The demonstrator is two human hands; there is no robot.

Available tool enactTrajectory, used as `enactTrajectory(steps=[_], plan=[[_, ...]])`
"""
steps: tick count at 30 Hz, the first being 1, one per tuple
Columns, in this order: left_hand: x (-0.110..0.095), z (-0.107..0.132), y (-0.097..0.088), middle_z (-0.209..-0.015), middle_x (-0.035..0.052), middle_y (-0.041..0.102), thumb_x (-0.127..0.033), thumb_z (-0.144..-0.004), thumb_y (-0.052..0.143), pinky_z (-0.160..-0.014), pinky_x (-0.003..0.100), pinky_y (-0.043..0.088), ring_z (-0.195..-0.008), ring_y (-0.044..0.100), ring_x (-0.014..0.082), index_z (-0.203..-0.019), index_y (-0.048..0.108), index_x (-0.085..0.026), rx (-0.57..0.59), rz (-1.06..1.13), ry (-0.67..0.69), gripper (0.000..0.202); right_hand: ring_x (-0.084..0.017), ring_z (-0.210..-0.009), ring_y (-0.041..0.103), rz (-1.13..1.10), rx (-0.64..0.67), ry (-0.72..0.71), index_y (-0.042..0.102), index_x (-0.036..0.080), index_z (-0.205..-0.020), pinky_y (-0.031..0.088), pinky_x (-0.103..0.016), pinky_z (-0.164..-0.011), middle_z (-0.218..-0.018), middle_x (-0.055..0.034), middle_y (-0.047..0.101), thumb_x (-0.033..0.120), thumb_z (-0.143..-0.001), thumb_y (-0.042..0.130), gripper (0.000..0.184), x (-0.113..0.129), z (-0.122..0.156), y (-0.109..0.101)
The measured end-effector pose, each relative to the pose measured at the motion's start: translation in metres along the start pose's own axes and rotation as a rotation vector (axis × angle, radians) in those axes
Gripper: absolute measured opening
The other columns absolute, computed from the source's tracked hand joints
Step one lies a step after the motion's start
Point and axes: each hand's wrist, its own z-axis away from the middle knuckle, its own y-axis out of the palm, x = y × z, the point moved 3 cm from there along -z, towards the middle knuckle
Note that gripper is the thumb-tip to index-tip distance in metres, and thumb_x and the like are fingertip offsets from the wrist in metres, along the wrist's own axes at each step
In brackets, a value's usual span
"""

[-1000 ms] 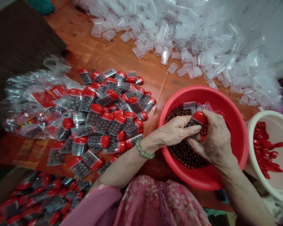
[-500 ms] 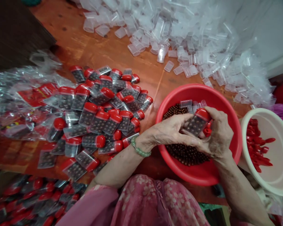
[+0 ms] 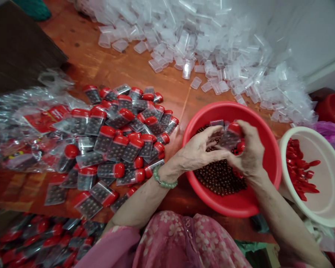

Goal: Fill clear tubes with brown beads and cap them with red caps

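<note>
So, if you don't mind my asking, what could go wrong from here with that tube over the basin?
The tube in the right hand is tilted over the red basin; if its cap slips, its beads could mix into the loose beads. The left hand is close enough to knock it. The heap of filled tubes lies beside the left forearm, so a careless move could scatter them.

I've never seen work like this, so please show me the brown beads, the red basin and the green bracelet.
Brown beads (image 3: 219, 178): head view, middle of the heap.
Red basin (image 3: 226, 206): head view, bare inner wall near the front.
Green bracelet (image 3: 164, 183): head view, one bead on the left wrist.
</note>
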Motion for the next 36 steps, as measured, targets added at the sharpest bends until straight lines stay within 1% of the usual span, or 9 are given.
enactTrajectory(steps=[11,16,22,25,27,29,31,33,36], plan=[[0.002,-0.003,0.006,-0.141,0.0157,0.064,-0.022,-0.073,0.086,-0.113,0.041,0.047,-0.130,0.063,0.0259,-0.139,0.056,-0.018,0.118,0.037,-0.019,0.073,-0.032,-0.112,0.071,-0.124,0.045,0.047,0.055,0.020,-0.139,0.058,-0.046,-0.095,-0.123,-0.0154,0.072,0.056,-0.083,0.071,0.069,0.005,-0.003,0.000],[0.003,-0.003,0.007,-0.130,0.0131,0.072,-0.029,-0.082,0.079,-0.113,0.041,0.046,-0.124,0.067,0.0257,-0.132,0.064,-0.016,0.158,-0.006,0.010,0.054,-0.031,-0.107,0.070,-0.058,0.070,-0.017,0.051,0.018,-0.140,0.057,-0.047,-0.090,-0.120,-0.0158,0.071,0.047,-0.084,0.068,0.066,0.011,-0.006,-0.005],[0.011,-0.009,0.007,-0.119,0.0124,0.074,-0.026,-0.082,0.077,-0.104,0.042,0.050,-0.112,0.069,0.0255,-0.123,0.068,-0.014,0.164,-0.093,0.002,0.044,-0.032,-0.096,0.069,0.106,0.052,-0.169,0.053,0.016,-0.139,0.054,-0.047,-0.083,-0.113,-0.0163,0.073,0.050,-0.084,0.067,0.066,0.012,-0.002,-0.011],[0.025,-0.013,0.012,-0.113,0.0120,0.074,-0.019,-0.083,0.074,-0.101,0.041,0.053,-0.106,0.070,0.0240,-0.116,0.069,-0.011,0.115,-0.092,0.015,0.034,-0.037,-0.092,0.069,0.095,0.013,-0.226,0.056,0.017,-0.141,0.054,-0.052,-0.079,-0.104,-0.0163,0.074,0.057,-0.083,0.068,0.072,0.008,0.002,-0.013],[0.032,-0.009,0.013,-0.112,0.0118,0.074,-0.017,-0.090,0.066,-0.099,0.038,0.054,-0.103,0.070,0.0215,-0.123,0.066,-0.013,0.026,-0.098,-0.003,0.033,-0.040,-0.097,0.069,0.061,0.079,-0.210,0.050,0.019,-0.150,0.054,-0.058,-0.082,-0.105,-0.0176,0.072,0.058,-0.088,0.062,0.074,0.010,0.003,-0.011],[0.030,0.008,0.012,-0.110,0.0127,0.074,-0.019,-0.092,0.067,-0.093,0.034,0.056,-0.098,0.071,0.0206,-0.129,0.061,-0.013,-0.103,-0.175,0.010,0.039,-0.043,-0.103,0.068,-0.012,0.172,-0.212,0.044,0.020,-0.156,0.055,-0.061,-0.087,-0.112,-0.0191,0.071,0.060,-0.090,0.059,0.078,0.025,0.004,-0.013],[0.016,0.042,0.014,-0.110,0.0140,0.073,-0.028,-0.090,0.071,-0.089,0.033,0.057,-0.096,0.070,0.0221,-0.130,0.059,-0.012,-0.178,-0.358,0.054,0.045,-0.045,-0.122,0.062,-0.104,0.262,-0.225,0.035,0.019,-0.162,0.050,-0.065,-0.099,-0.134,-0.0224,0.064,0.061,-0.093,0.055,0.083,0.056,0.010,-0.018],[-0.007,0.089,0.012,-0.114,0.0134,0.072,-0.037,-0.089,0.072,-0.092,0.035,0.057,-0.100,0.069,0.0245,-0.126,0.062,-0.014,-0.276,-0.649,0.144,0.045,-0.045,-0.146,0.043,-0.240,0.318,-0.252,0.016,0.015,-0.167,0.043,-0.065,-0.111,-0.162,-0.0246,0.039,0.056,-0.096,0.056,0.091,0.099,0.021,-0.019],[-0.034,0.169,-0.007,-0.108,0.0079,0.074,-0.033,-0.097,0.058,-0.090,0.036,0.056,-0.094,0.070,0.0212,-0.127,0.062,-0.017,-0.643,-0.929,0.187,0.034,-0.038,-0.154,0.032,-0.503,0.427,-0.241,0.007,0.016,-0.167,0.041,-0.061,-0.118,-0.168,-0.0232,0.027,0.049,-0.096,0.063,0.097,0.158,0.046,0.004]])
